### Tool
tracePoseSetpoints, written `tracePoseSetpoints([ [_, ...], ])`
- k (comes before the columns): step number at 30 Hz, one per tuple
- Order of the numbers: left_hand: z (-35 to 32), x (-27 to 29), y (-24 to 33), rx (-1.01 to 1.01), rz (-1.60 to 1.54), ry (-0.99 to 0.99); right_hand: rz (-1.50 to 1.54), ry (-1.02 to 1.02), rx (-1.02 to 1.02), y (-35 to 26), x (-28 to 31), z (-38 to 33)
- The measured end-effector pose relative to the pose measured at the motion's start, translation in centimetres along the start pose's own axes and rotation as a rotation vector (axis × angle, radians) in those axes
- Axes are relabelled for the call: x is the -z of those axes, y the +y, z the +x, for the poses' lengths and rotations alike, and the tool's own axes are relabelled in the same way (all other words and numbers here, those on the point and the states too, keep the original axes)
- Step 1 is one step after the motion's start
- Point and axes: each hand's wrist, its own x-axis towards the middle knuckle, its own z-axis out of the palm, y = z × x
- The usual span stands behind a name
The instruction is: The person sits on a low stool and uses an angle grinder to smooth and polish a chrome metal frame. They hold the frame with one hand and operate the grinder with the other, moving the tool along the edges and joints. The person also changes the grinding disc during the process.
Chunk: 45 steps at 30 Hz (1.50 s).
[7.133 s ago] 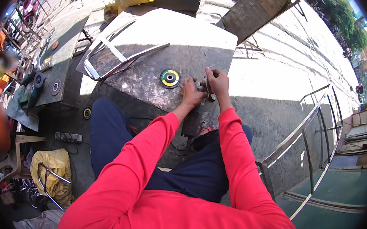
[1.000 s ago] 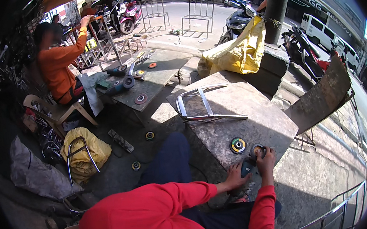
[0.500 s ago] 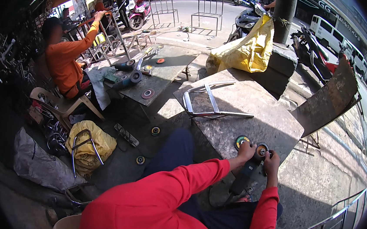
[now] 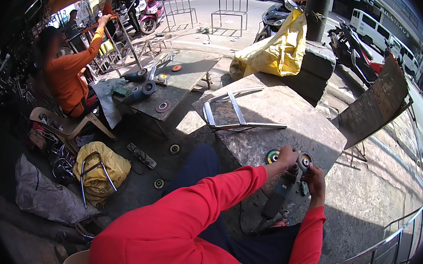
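An angle grinder (image 4: 276,195) lies tilted across the near part of the worktable, its cord end toward my lap. A round grinding disc (image 4: 304,161) sits at its head, face up. My left hand (image 4: 287,156) is closed at the grinder's head, beside the disc; some fingertips are hidden. On the other side my right hand (image 4: 315,177) grips the disc's edge with thumb and fingers. A green and yellow flap disc (image 4: 272,156) rests on the table just left of my left hand. Farther back lies a shiny bent metal tube frame (image 4: 238,110).
Yellow sack (image 4: 292,49) and concrete post (image 4: 319,7) stand behind the worktable (image 4: 316,118). A curved metal sheet (image 4: 375,105) is at right. At left, a person in orange (image 4: 69,84) sits by another table (image 4: 186,79) with grinders. Loose discs (image 4: 158,184) lie on the floor.
The grinder's head and disc have shifted slightly up and right, the disc tilting, with both hands still at it. The whole view has drifted a little.
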Motion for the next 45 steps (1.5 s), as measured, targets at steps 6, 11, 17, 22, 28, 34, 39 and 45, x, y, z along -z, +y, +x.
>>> tracePoseSetpoints([
  [6, 3.0, 2.0, -1.0, -0.12, 0.226, 0.009, 0.054, 0.135, 0.088, -0.2, 2.0, 1.0],
  [11, 3.2, 6.8, -4.9, -0.15, 0.542, -0.035, -0.162, 0.474, 0.026, 0.7, 3.5, 2.6],
  [17, 1.9, 10.1, -7.2, -0.119, 0.709, -0.182, -0.961, 0.76, 0.131, 1.8, 2.3, 4.1],
  [22, 1.1, 9.2, -7.1, -0.193, 0.741, -0.254, -1.182, 0.716, 0.211, 1.3, -0.5, 2.7],
  [28, 1.4, 6.3, -7.1, -0.122, 0.721, -0.284, -1.242, 0.679, 0.278, 0.7, -1.5, 1.6],
  [34, 1.1, 4.7, -7.2, -0.195, 0.797, -0.304, -1.283, 0.676, 0.26, 1.0, -0.9, 1.7],
  [39, 1.2, 4.5, -7.6, -0.187, 0.771, -0.291, -1.139, 0.71, 0.31, 1.3, -0.1, 2.2],
  [45, 1.7, 4.5, -8.5, -0.223, 0.764, -0.282, -1.151, 0.7, 0.236, 1.6, 1.0, 4.0],
])
